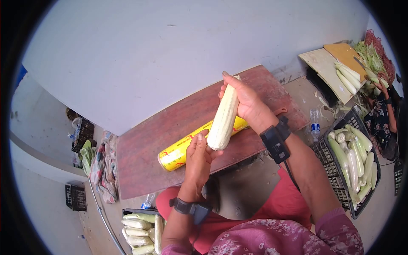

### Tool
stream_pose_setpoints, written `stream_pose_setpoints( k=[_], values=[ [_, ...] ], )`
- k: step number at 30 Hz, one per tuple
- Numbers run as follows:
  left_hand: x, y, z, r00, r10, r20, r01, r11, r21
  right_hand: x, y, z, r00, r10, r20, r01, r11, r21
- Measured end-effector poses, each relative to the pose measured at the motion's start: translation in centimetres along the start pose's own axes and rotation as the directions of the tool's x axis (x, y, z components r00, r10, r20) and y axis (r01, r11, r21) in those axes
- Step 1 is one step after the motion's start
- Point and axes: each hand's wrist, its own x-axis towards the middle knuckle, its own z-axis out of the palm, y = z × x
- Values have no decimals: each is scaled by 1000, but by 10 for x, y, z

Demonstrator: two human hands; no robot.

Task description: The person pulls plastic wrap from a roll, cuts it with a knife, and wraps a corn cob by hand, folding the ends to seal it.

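Note:
A pale, peeled stem vegetable that looks like celtuce (224, 117) is held at a slant above the table. My right hand (246, 100) wraps round its upper part, thumb near the top end. At the thick lower end, my left hand (199, 157) has its fingers against the stem, with the thumb raised beside it. Just behind and below the celtuce lies a yellow printed roll (178, 152), apparently cling film, partly hidden by the stem and my hands. Both rest over a reddish-brown wooden table (144, 140).
A black crate (355, 208) of celtuce stands at right, beside a water bottle (314, 125). Another box of stems (138, 231) is at lower left. Another person's arm (391, 108) shows at far right, near boards (316, 63) with peeled stems. A wall (170, 55) borders the table's far side.

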Motion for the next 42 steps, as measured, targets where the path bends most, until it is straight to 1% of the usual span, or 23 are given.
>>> stream_pose_setpoints(
  k=[3, 6, 7, 9, 11, 12, 15, 18, 21, 24, 27, 30, 33, 36, 39, 42],
  values=[
    [-1, -1, 10, 996, 83, -33, -82, 996, 37, -7, 9, 7, 998, -40, -55, 35, 995, -91],
    [3, -9, 4, 969, 233, 77, -244, 946, 212, -11, 16, 11, 997, -70, -26, 65, 983, -172],
    [5, -14, 2, 955, 282, 94, -296, 883, 364, -12, 18, 11, 998, -65, -23, 60, 981, -185],
    [8, -19, 4, 918, 366, 151, -375, 679, 631, -12, 19, 11, 998, -54, -17, 49, 976, -212],
    [2, -12, 12, 979, 180, 94, -203, 845, 496, -13, 20, 12, 998, -45, -39, 35, 972, -234],
    [-1, -7, 17, 994, 81, 77, -106, 902, 418, -13, 19, 12, 998, -41, -50, 27, 969, -244],
    [-4, -6, 18, 996, 66, 61, -84, 928, 363, -11, 20, 9, 1000, -9, -3, 8, 973, -229],
    [-10, 2, 21, 999, 1, 48, -16, 954, 299, -12, 16, 12, 1000, 18, -6, -19, 978, -208],
    [-12, 5, 16, 988, -76, 133, 60, 991, 116, -11, 10, 12, 995, 10, 104, 8, 985, -173],
    [-15, 10, 14, 967, -105, 234, 115, 993, -29, -10, 2, 13, 970, -18, 243, 46, 992, -113],
    [-15, 10, 10, 930, -106, 351, 161, 978, -131, -9, -5, 12, 933, -40, 357, 51, 998, -21],
    [-13, 8, 9, 914, -115, 390, 203, 960, -193, -11, -10, 13, 932, -48, 360, 65, 997, -33],
    [-13, 11, 11, 898, -121, 422, 233, 946, -224, -9, -14, 13, 942, -39, 334, 46, 999, -15],
    [-14, 9, 9, 876, -115, 469, 264, 927, -265, 4, -22, 2, 948, -99, 302, 78, 994, 80],
    [-17, 8, 7, 879, -101, 466, 228, 948, -224, 22, -37, -14, 976, -150, 159, 104, 958, 269],
    [-15, 7, -1, 911, -62, 407, 157, 966, -205, 21, -38, -22, 995, -96, 5, 91, 958, 271]
  ],
)
